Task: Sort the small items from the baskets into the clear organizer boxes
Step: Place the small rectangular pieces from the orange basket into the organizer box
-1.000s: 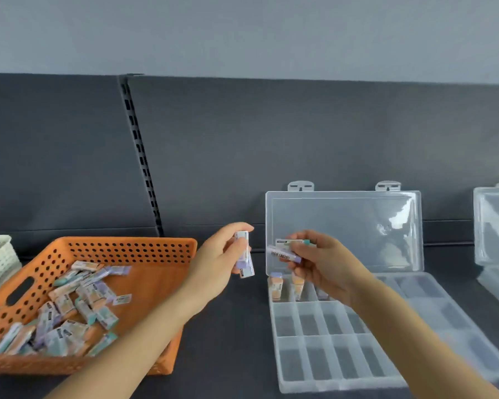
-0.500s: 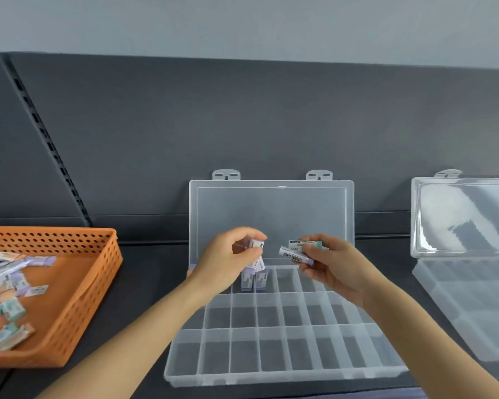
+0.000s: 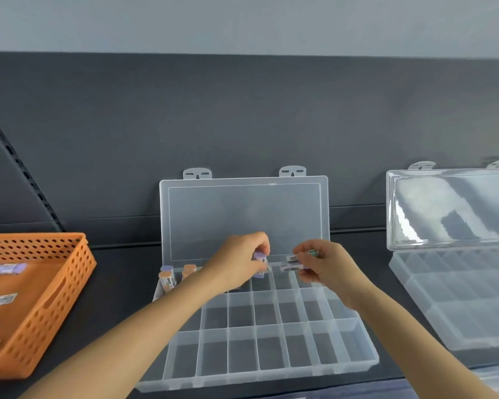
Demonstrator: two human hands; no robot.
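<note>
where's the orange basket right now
In the head view the orange basket sits at the far left on the dark surface, left of the open clear organizer box, with small packets lying inside it.

The place appeared to be a shop or stockroom fitted with retail shelving. A dark grey back panel (image 3: 242, 125) filled the middle of the frame, and a slotted upright rail (image 3: 20, 171) of the kind used for shelf brackets was seen at the left. A dark shelf surface (image 3: 121, 272) ran along the bottom, below a plain grey wall (image 3: 242, 21) across the top. Hang tabs (image 3: 197, 173) were seen on the clear organizer box (image 3: 357, 361).
</note>
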